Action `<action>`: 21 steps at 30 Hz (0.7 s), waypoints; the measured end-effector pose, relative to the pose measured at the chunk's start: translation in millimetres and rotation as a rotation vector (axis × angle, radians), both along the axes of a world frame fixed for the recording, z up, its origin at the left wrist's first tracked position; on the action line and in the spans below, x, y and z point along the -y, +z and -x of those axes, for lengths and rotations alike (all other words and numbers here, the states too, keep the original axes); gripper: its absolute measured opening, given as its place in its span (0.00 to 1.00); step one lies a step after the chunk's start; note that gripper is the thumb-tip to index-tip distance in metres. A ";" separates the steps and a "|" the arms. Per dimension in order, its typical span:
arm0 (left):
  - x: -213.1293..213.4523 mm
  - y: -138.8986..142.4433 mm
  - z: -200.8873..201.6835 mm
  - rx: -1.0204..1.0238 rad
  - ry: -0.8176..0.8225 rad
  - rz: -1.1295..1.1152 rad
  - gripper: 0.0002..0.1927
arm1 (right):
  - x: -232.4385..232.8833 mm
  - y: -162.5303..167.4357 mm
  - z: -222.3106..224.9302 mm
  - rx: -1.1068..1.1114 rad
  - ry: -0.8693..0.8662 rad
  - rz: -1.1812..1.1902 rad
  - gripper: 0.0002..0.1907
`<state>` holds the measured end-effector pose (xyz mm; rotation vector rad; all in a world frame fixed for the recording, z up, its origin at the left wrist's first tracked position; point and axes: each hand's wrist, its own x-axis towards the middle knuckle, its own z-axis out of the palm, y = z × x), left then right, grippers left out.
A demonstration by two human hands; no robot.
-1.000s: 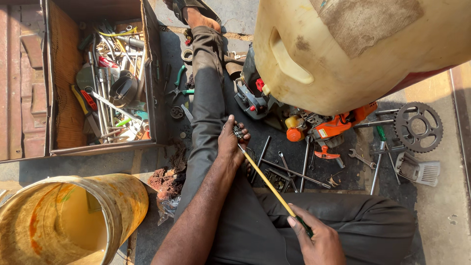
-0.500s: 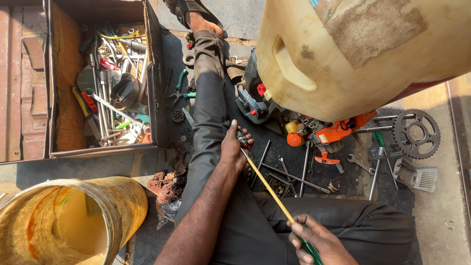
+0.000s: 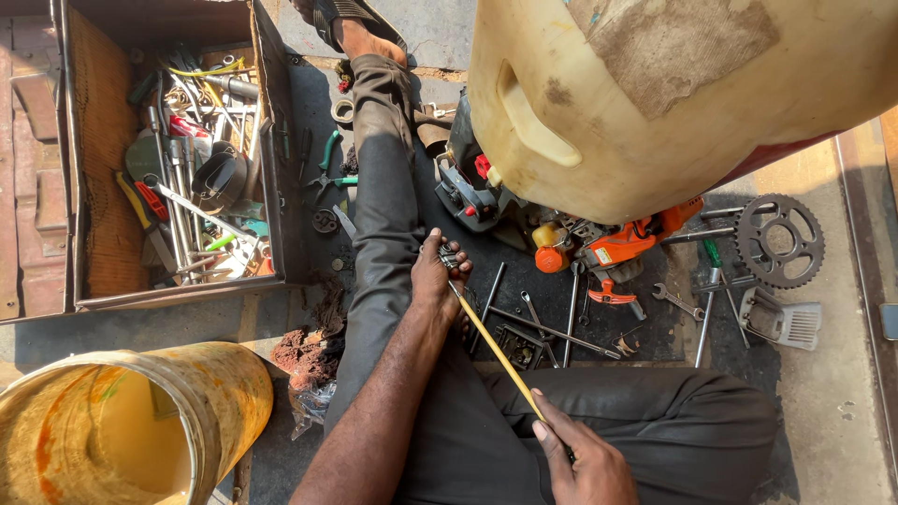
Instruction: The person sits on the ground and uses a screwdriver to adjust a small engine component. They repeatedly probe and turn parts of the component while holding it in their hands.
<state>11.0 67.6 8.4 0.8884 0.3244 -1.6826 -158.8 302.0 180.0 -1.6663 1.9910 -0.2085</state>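
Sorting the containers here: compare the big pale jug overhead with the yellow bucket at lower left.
The jug is closed-bodied, with a moulded handle recess and a rough grey patch on it; the bucket is open, showing its stained inside. The jug sits over the orange machine; the bucket lies tilted on the ground beside the toolbox. The jug is pale cream, the bucket deeper yellow with orange streaks. Both look like worn, dirty plastic.

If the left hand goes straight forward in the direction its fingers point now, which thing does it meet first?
The left hand points up and slightly right. Past the small metal part in its fingers, it would probably meet the grey engine housing first, though depth is unclear.
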 end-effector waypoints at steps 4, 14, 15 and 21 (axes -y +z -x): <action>1.9 -0.4 -5.5 0.017 -0.013 0.004 0.13 | -3.5 -11.9 3.4 0.281 -0.289 -0.227 0.23; 4.1 -3.5 -7.4 -0.038 -0.028 0.004 0.12 | 17.2 -0.5 13.9 1.196 -0.946 -0.707 0.25; 3.8 -3.7 -7.8 -0.047 -0.027 0.013 0.12 | 18.2 -0.2 14.7 1.222 -0.964 -0.730 0.25; 6.3 -3.8 -8.3 -0.057 -0.008 0.034 0.13 | 11.3 -7.0 17.4 1.541 -1.023 -0.898 0.27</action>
